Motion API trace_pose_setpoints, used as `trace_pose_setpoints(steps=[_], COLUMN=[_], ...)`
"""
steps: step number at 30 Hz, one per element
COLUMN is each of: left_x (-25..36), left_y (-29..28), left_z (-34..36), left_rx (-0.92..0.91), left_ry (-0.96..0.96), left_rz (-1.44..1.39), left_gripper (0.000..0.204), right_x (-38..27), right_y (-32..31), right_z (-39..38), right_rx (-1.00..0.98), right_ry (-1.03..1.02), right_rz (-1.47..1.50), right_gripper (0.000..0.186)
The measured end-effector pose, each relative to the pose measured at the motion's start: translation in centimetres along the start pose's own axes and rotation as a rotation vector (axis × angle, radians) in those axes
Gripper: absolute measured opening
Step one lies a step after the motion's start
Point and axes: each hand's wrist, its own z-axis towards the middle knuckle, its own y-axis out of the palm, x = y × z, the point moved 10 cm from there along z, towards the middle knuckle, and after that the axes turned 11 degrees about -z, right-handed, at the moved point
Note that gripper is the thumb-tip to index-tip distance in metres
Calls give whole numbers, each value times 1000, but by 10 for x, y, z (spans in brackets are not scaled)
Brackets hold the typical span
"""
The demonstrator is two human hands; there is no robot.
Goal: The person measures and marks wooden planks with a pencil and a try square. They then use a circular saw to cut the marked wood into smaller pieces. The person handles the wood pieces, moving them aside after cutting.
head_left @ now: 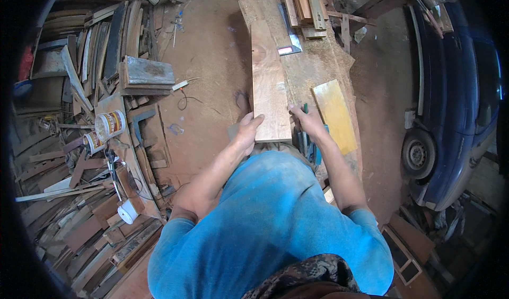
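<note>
A long pale wooden board (269, 81) lies lengthwise in front of me, its near end close to my belly. My left hand (246, 132) is closed on its left edge, thumb on the top face and fingers out of sight below. At the opposite edge, my right hand (309, 123) has its thumb against the board; its other fingers are mostly hidden. Below and beside the right hand sits a teal power tool (317, 153), partly covered by my forearm and shirt. A yellowish board (336, 116) rests on the bench to the right.
The sawdust-covered workbench (313, 66) carries a metal square (292, 43) and stacked wood strips (307, 5) farther off. Wood scraps (79, 214) and white buckets (110, 124) crowd the left. A power strip (180, 85) with a cable lies on the floor. A blue vehicle (456, 103) stands right.
</note>
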Motion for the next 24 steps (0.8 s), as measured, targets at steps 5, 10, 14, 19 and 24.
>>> trace_pose_setpoints(steps=[5, 10, 14, 19, 24], left_x=[1, -5, -12, -2, -5], left_y=[-37, -58, -86, -67, -69], left_z=[-9, -6, 3, -4, 2], left_rx=[160, 138, 183, 217, 151], left_ry=[47, 42, -3, -175, -198], left_rz=[81, -75, -118, -174, -286], left_gripper=[41, 46, 51, 60, 62], right_x=[-15, -15, -35, -66, -77], right_y=[19, 40, 56, 68, 81], right_z=[32, 58, 57, 57, 65], right_rx=[-85, -115, -182, -187, -219], right_ry=[16, 9, -20, -51, -49], right_rz=[-155, -143, 97, 154, 93], right_gripper=[44, 40, 30, 22, 21])
